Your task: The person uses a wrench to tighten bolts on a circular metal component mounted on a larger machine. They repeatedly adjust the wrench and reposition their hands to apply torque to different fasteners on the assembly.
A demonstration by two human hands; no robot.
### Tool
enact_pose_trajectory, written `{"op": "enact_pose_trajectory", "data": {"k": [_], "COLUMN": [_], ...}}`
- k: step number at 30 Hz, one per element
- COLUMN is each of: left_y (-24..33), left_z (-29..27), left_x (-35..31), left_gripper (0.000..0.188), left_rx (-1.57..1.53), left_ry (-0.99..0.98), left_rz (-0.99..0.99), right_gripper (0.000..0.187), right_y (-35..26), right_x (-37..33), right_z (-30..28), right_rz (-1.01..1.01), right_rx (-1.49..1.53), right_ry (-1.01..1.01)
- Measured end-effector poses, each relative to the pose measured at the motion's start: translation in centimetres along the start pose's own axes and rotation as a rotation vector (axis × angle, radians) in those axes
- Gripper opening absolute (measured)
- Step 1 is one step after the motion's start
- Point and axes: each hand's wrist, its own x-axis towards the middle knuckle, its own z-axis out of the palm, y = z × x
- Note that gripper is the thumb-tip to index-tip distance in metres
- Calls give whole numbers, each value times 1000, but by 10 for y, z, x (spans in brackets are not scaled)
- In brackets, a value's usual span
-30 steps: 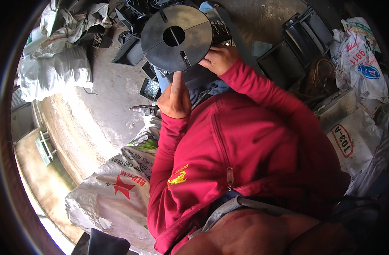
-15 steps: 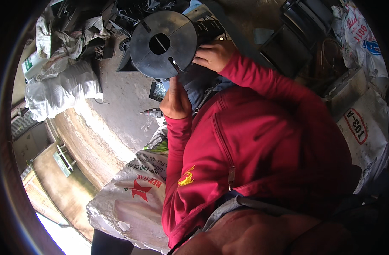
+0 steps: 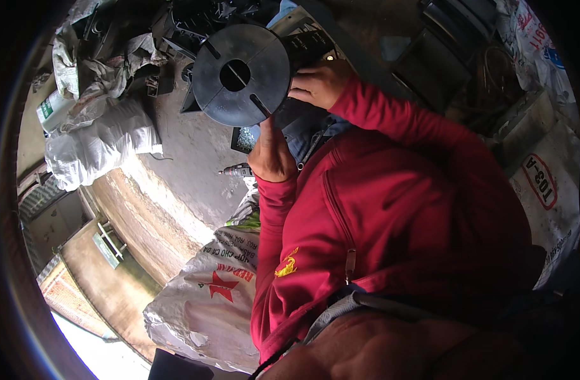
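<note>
A dark grey round metal disc [image 3: 264, 60] is in front of me at the top of the view. It has a round hole in the middle and narrow slots running in from its rim. My left hand [image 3: 272, 155] holds its near edge from below, beside a slot; some fingertips are hidden under it. At the disc's right edge, my right hand [image 3: 320, 85] has its fingers bent against the rim. Behind the disc, a black perforated part [image 3: 309, 43] shows next to the right hand.
A small tray of shiny little pieces [image 3: 244, 139] sits below the disc, with a power tool [image 3: 237, 170] on the floor near it. White sacks [image 3: 103, 142] lie at the left, and a printed sack [image 3: 204, 304] is by my left arm. Black metal boxes [image 3: 429, 69] stand at the right.
The whole view has shifted slightly. The disc sits a little lower and further left over the floor and is turned slightly; my left hand stays at its near edge. My right hand has hardly moved.
</note>
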Motion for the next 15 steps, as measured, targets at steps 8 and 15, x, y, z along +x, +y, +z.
{"op": "enact_pose_trajectory", "data": {"k": [8, 15], "left_y": [-13, -17], "left_z": [8, 1], "left_x": [-10, -19], "left_gripper": [51, 52], "left_rx": [118, 173], "left_ry": [-25, -13], "left_rz": [1, -51], "right_gripper": [12, 13], "right_y": [-6, -11], "right_x": [6, 6], "right_z": [-12, -11], "right_rz": [6, 26], "right_rx": [-15, -1], "right_ry": [-21, -73]}}
